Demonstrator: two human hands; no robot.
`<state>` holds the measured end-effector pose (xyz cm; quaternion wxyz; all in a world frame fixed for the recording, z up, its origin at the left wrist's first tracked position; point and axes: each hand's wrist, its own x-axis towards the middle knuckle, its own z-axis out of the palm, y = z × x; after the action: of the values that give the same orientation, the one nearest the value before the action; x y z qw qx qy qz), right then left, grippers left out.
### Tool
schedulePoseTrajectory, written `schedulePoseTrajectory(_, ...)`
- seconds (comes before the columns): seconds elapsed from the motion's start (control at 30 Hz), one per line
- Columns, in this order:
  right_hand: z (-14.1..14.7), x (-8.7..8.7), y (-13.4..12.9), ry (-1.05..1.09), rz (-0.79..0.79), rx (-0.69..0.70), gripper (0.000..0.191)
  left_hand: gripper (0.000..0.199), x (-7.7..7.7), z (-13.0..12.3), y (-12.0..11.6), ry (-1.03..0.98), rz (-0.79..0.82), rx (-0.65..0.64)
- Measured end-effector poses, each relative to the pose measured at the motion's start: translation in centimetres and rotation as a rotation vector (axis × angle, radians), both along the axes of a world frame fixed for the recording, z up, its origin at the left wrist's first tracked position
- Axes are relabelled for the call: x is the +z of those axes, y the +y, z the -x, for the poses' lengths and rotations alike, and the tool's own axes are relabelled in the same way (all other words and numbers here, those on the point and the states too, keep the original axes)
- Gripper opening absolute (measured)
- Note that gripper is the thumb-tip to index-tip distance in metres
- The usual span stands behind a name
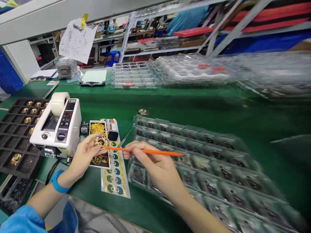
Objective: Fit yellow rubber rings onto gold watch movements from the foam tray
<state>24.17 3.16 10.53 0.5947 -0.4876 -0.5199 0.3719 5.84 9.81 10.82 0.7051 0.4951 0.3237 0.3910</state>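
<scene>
My left hand (84, 155), with a blue band at the wrist, pinches a small round gold-and-black part (101, 142) by its edge. In my right hand (155, 165) is a thin orange stick (155, 151) with pointed ends, held like a pen. Its left tip meets the round part or lies right at its edge. Beneath the part stands a white box (108, 164) of yellow rings (97, 128). Beside the box lies a sheet of yellow ring stickers (114, 181), many peeled away. Tweezers (125, 138) rest partly behind my right fingers.
A white tape dispenser (69, 129) stands left, before a black foam tray (14, 139) with several gold parts. Clear plastic trays (194, 152) of dark parts spread under and beyond my right forearm. Another round part (143, 112) lies behind them. More trays (136, 74) line the back ledge.
</scene>
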Motion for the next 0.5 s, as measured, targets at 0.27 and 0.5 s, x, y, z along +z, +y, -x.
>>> schedulePoseTrajectory(0.27,1.5,-1.8,-1.5,-0.235,-0.217,-0.059,0.016,0.042,-0.4,0.1,-1.0,-0.002,-0.079,0.001)
schedulePoseTrajectory(0.5,0.3,-1.6,-1.0,-1.033,-0.802,0.118,0.031,0.040,-0.3,0.6,-0.5,-0.073,0.063,-0.009)
